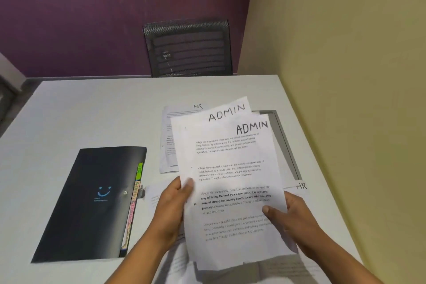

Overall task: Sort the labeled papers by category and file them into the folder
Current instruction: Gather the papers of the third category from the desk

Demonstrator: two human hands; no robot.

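Hands meet over the near middle of the white table (92, 110) in the head view. There the left hand (175, 205) pinches the left edge of the front ADMIN sheet (232, 180), thumb on the printed face and fingers hidden behind. On the other side the right hand (292, 217) grips the same sheet's right edge, thumb on the face and fingers curled under. The sheet is lifted off the table and tilted toward the camera.

Just behind it, shifted far and left, a second ADMIN sheet (227, 110) shows its handwritten heading; I cannot tell which hand holds it. Farther back and left, an HR sheet (168, 145) lies flat, partly covered by the held papers. Another HR-marked sheet (302, 185) peeks out at the right, just beside the right hand. More printed pages (288, 270) lie near, under the forearms.

Left of the hands the black folder (92, 203) lies closed and flat, with coloured tabs (137, 191) along its right edge, one reading ADMIN. A grey recessed panel (281, 140) sits at the table's right. A mesh chair (189, 48) stands beyond the far edge.
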